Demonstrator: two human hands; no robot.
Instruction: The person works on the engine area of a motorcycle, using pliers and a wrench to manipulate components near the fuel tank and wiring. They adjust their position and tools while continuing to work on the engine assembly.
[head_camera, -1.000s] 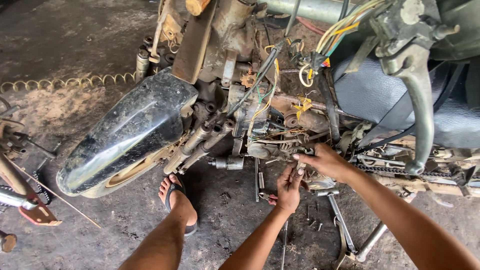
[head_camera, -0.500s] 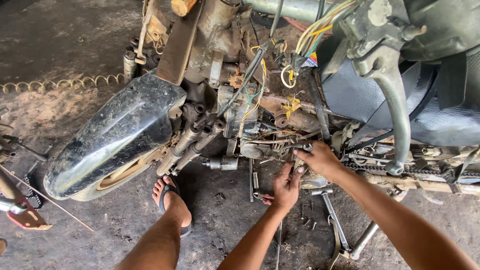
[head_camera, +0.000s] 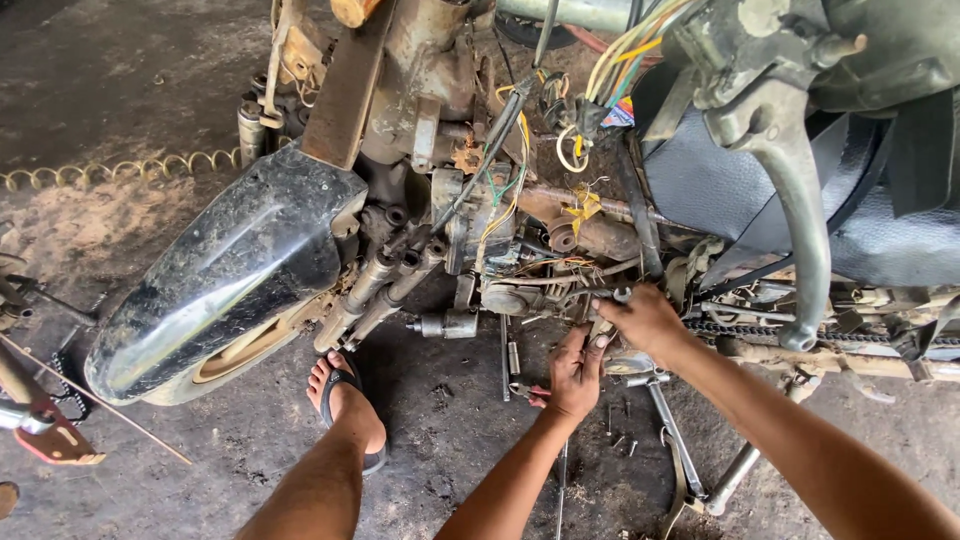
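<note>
A stripped, dirty motorcycle stands in front of me, its engine (head_camera: 470, 230) and loose wiring (head_camera: 620, 50) exposed. Both my hands work low on the engine's right side. My right hand (head_camera: 648, 320) is curled over a small metal fitting (head_camera: 612, 296) on the frame. Just below it, my left hand (head_camera: 575, 375) reaches up with its fingers pinched on a small metal piece (head_camera: 600, 330). What sits inside either grip is mostly hidden by the fingers. Red-handled pliers (head_camera: 525, 392) lie on the ground beside my left wrist.
The black front mudguard and wheel (head_camera: 220, 290) lie to the left, with my sandalled foot (head_camera: 345, 400) beneath them. A wrench (head_camera: 670, 440), bolts and rods are scattered on the dirt floor under my hands. A drive chain (head_camera: 760, 330) runs right. A coiled spring (head_camera: 120, 170) lies far left.
Both hands stay at the same spot on the engine, with the fingers shifting only slightly. The view has swung a little, so the motorcycle sits further left in frame.
</note>
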